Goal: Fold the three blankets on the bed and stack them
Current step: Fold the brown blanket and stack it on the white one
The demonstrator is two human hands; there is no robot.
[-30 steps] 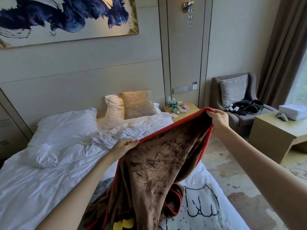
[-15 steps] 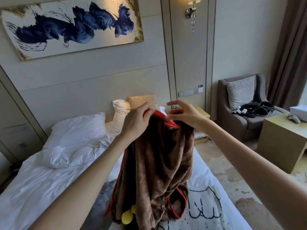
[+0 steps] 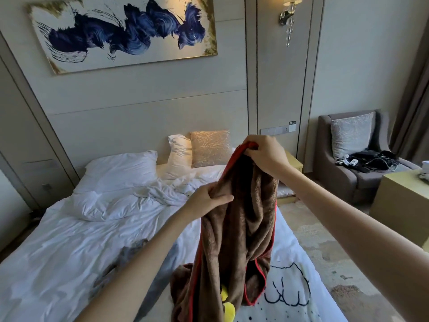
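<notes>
A brown fleece blanket (image 3: 239, 240) with red trim and yellow patches hangs doubled over the bed (image 3: 58, 247), its lower end bunched on the mattress. My right hand (image 3: 264, 156) grips the gathered red-trimmed top edge, held high. My left hand (image 3: 209, 201) pinches the fabric lower down on its left fold. A white blanket (image 3: 294, 293) with a black cartoon drawing lies flat under the brown one at the foot of the bed. A grey blanket (image 3: 130, 259) lies crumpled beside my left forearm, partly hidden by it.
White duvet and pillows (image 3: 120, 173) cover the head of the bed, with a beige cushion (image 3: 210, 148). A bedside table (image 3: 293, 162) stands right of it. An armchair (image 3: 352, 159) with cables and a wooden desk (image 3: 401, 196) are at the right.
My hands brought the two top corners together; my right hand now holds both. My left hand let go of the top and slid down to pinch the fold lower.
</notes>
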